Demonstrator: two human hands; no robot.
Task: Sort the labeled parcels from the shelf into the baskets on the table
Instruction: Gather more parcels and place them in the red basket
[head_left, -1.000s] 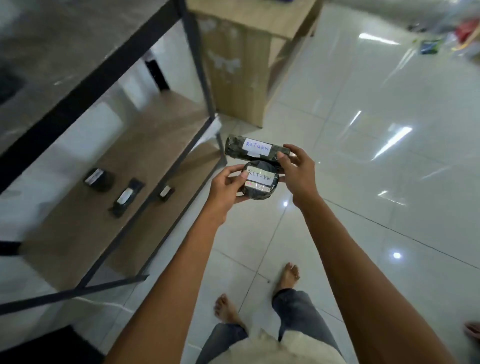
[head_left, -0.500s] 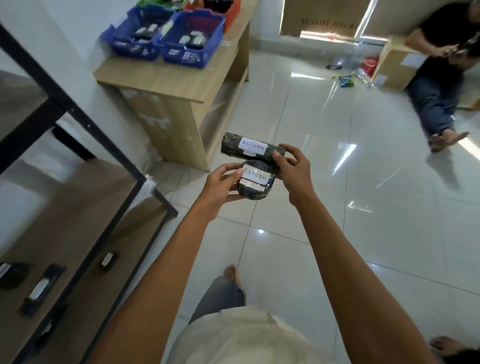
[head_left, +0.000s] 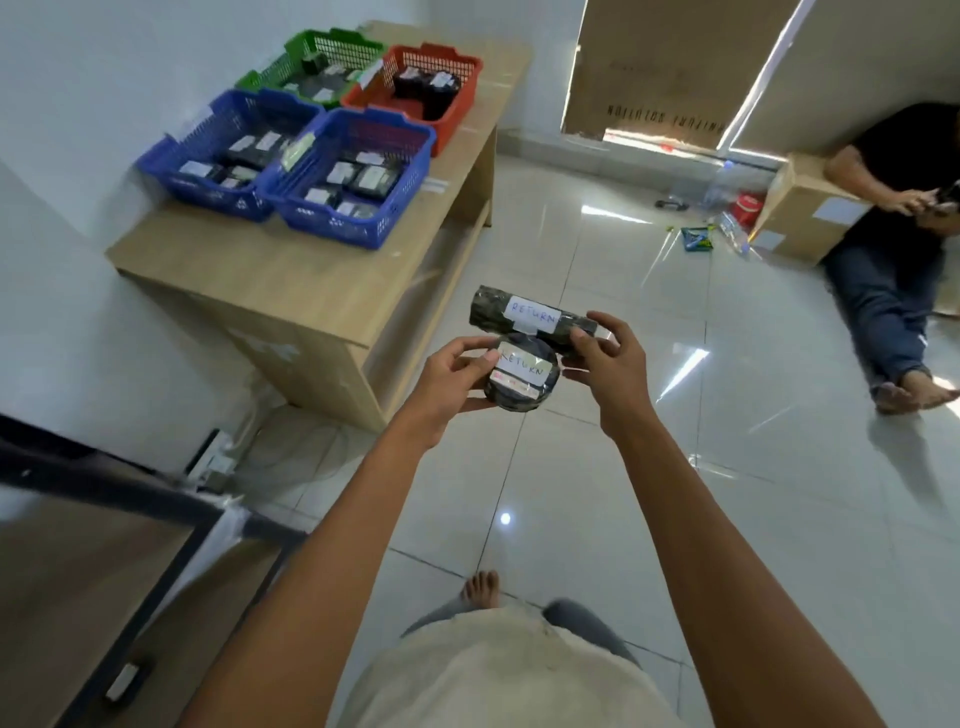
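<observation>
Four baskets (head_left: 358, 176) on the upper-left tabletop (head_left: 291, 280) hold parcels; left hand (head_left: 447, 379) clamps the round parcel (head_left: 522, 379), right hand (head_left: 613, 358) the long parcel (head_left: 519, 312).

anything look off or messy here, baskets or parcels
Nothing stands out on the table: all four baskets sit upright with parcels inside. Only the floor by the cardboard box is littered with a bottle and wrappers.
</observation>
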